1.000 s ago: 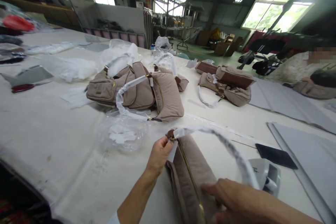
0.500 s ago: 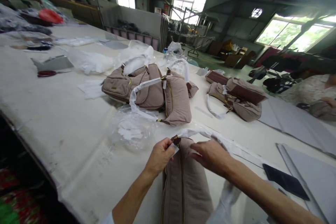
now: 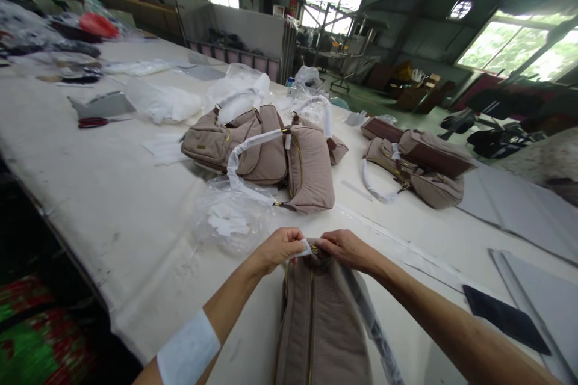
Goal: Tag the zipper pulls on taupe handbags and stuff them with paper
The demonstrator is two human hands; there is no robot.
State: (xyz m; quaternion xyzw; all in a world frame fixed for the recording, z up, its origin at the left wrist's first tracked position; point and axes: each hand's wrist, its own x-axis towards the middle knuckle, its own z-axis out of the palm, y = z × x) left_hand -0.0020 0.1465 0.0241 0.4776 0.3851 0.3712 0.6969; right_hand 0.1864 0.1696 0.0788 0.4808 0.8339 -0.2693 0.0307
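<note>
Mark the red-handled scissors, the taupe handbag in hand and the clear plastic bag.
red-handled scissors (image 3: 93,123): head view, on the red handles.
taupe handbag (image 3: 334,325): head view, fabric beside the zipper.
clear plastic bag (image 3: 228,222): head view, crumpled middle.

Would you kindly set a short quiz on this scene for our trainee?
1. True or false: the left hand and right hand both pinch the far end of the beige bag.
2. The red-handled scissors lie: A on the beige bag; B on the table, far left; C in the right hand.
3. What clear material lies between the left hand and the bag pile?
Key: 1 true; 2 B; 3 plastic.
</note>
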